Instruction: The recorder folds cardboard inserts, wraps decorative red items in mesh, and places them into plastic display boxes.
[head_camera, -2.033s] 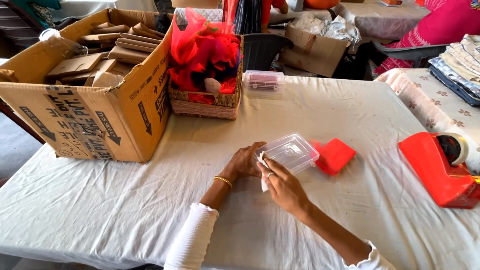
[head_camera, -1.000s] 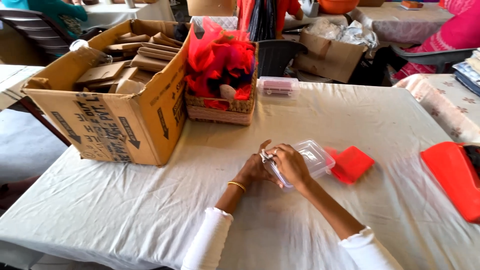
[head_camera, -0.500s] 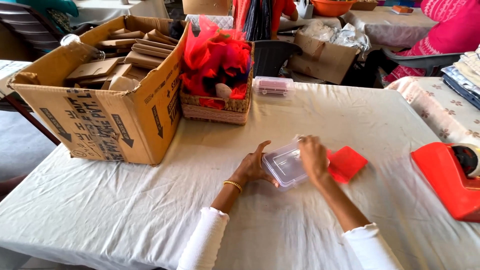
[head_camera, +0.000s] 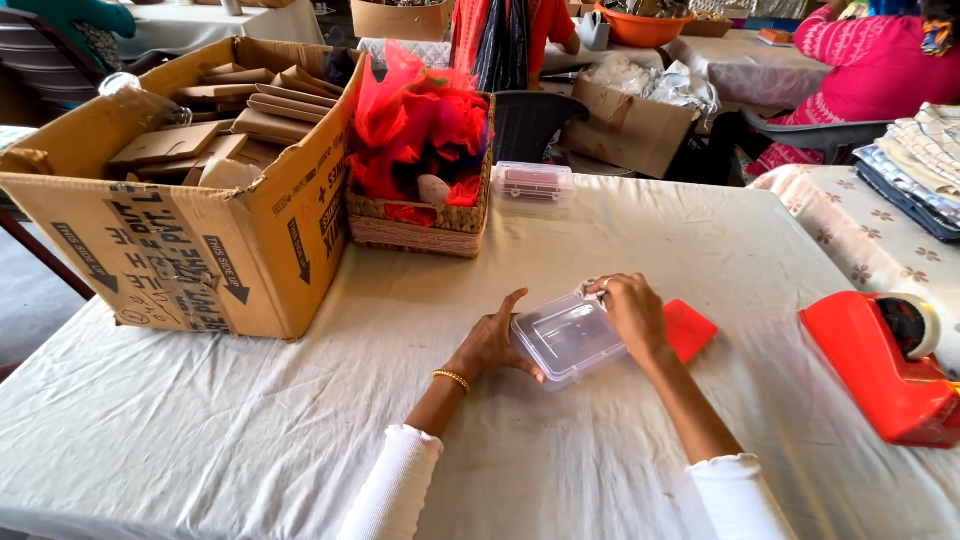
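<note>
A small clear plastic box (head_camera: 566, 337) with a lid lies on the white tablecloth (head_camera: 300, 420) in front of me. My left hand (head_camera: 493, 343) rests against its left edge, fingers curled round the corner. My right hand (head_camera: 630, 312) covers its right end, fingertips on the far right corner. A flat red pouch (head_camera: 690, 329) lies just right of the box, partly under my right hand.
A large open cardboard carton (head_camera: 190, 190) of brown folded pieces stands far left. Beside it, a woven basket (head_camera: 415, 225) holds red netting bundles. Another clear box (head_camera: 533, 183) sits behind. A red tape dispenser (head_camera: 880, 365) lies right. A person in pink (head_camera: 880, 70) sits beyond.
Both hands were together at the box's left end. My right hand has moved across to its right end and the box now lies flat between my hands.
</note>
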